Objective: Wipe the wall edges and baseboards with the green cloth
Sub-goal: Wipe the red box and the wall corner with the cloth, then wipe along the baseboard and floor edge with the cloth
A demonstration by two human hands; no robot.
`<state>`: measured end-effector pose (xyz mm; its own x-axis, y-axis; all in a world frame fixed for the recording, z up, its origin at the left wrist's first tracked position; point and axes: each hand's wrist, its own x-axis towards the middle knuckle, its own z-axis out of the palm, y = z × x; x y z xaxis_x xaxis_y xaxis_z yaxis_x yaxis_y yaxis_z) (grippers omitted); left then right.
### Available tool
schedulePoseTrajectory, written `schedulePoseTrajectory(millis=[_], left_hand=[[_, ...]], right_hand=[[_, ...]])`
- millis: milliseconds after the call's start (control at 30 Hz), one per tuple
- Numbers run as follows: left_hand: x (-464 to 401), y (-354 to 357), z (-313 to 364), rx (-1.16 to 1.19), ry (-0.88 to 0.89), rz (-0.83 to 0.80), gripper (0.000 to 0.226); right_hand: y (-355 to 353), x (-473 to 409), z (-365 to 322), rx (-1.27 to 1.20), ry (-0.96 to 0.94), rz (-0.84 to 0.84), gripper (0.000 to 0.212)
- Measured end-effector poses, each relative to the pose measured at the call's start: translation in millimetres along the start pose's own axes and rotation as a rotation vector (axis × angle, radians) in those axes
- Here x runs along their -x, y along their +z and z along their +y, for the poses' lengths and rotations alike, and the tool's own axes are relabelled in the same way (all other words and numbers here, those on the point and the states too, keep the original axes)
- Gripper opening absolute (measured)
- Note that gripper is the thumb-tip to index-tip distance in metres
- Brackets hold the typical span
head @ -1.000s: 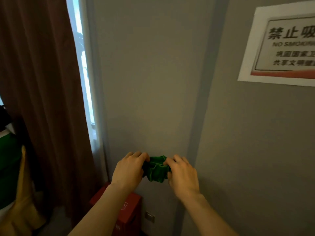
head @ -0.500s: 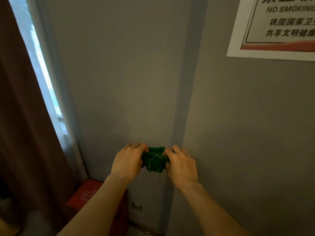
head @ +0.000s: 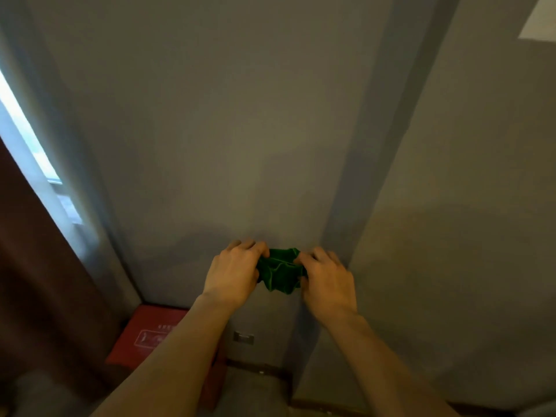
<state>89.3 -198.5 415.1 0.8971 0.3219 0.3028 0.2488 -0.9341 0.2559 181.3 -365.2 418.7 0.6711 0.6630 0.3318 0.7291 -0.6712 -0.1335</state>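
Grey wall (head: 210,130); bunched green cloth (head: 279,270) between left hand (head: 233,273) and right hand (head: 326,281).

Hidden and cut-off parts

White sign (head: 540,28) clipped at upper right; red box (head: 144,338) partly behind left forearm, print unreadable; green cloth (head: 279,270) ends buried under both hands' fingers.

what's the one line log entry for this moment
left hand: gripping cloth | right hand: gripping cloth | cloth: bunched, near wall corner | baseboard: below
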Motion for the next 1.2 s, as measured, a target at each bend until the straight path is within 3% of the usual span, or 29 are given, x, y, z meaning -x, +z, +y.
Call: schedulePoseTrajectory(millis=[667,1200], left_hand=[[23.3,165.6,-41.6,0.071,-0.102,-0.208,0.044],[98.5,396.3,-93.9,0.026,-0.129,-0.323,0.041]], right_hand=[[164.4,31.3,38.6,-0.036,0.050,-0.247,0.032],[392.6,118.3,77.4,-0.149,0.103,-0.344,0.032]])
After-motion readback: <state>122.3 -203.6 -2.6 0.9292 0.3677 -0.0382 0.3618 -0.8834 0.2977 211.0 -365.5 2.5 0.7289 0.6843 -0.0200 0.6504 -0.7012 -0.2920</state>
